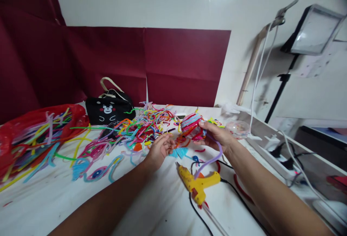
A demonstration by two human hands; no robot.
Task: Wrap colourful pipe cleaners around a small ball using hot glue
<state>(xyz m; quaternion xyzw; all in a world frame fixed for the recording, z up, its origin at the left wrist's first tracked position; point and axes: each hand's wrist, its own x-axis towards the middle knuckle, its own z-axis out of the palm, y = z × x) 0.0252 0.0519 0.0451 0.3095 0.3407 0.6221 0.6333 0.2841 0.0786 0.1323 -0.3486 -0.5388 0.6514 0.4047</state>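
My right hand point(217, 134) grips a round, striped pipe-cleaner piece point(191, 124) in red, pink and light blue. A purple pipe cleaner point(214, 159) hangs in a curve from that hand down toward a yellow hot glue gun point(199, 183) lying on the table. Just left of the striped piece is my left hand point(162, 147), its fingers curled together beside some orange-red strands; what they hold, if anything, is too small to make out. A light blue fringed piece point(179, 152) lies below the hands.
Loose colourful pipe cleaners point(151, 124) cover the table's middle. At the left lies a red plastic bag point(78, 115) of more. A black bag point(108, 109) stands behind. On the right are a clear round container point(238, 129), a power strip point(282, 163) and a lamp point(314, 30).
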